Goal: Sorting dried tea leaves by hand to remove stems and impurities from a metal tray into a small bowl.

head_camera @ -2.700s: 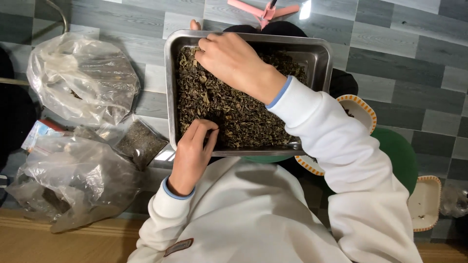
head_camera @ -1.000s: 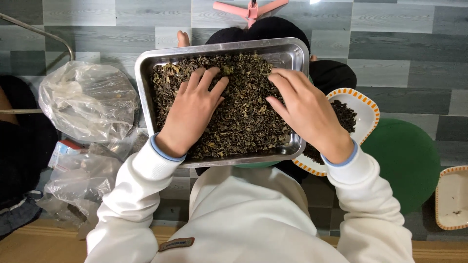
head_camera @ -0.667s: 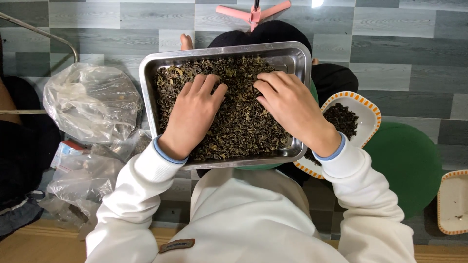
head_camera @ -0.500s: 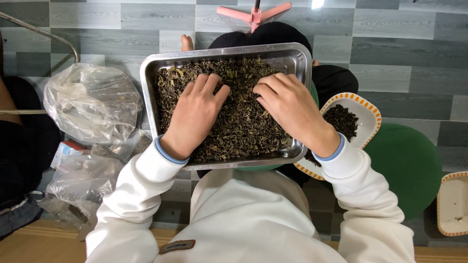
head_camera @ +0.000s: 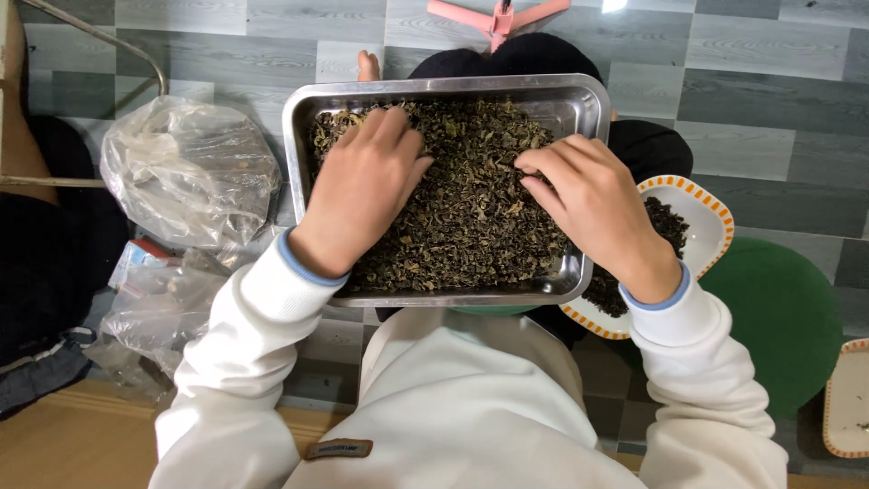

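1. A person in a white sweatshirt (head_camera: pixel 453 407) bends over a steel tray (head_camera: pixel 444 89) heaped with dried, dark green leaves (head_camera: pixel 475 208), seen from above.
2. The left hand (head_camera: pixel 362 195) lies palm down on the leaves in the tray's left half, its fingers (head_camera: pixel 385 136) stretched nearly flat and side by side, gripping nothing.
3. The right hand (head_camera: pixel 588 204) rests on the leaves in the right half, its fingers (head_camera: pixel 543 172) curled inward with the tips pressed into the heap; whether they pinch any leaves cannot be told.
4. The two hands are apart, with a strip of loose leaves between them.
5. The tray rests over the person's lap, above a grey tiled floor (head_camera: pixel 769 100).
6. Just beside the tray's right edge, partly under the right wrist, sits a white dish (head_camera: pixel 701 213) with an orange-marked rim, holding more dark leaves.
7. A round green stool (head_camera: pixel 783 317) stands right of the dish, and another orange-rimmed dish (head_camera: pixel 846 398) shows at the frame's right edge.
8. Left of the tray lie crumpled clear plastic bags (head_camera: pixel 186 172) on the floor.
9. A pink stand (head_camera: pixel 498 14) is at the top edge, beyond the tray.
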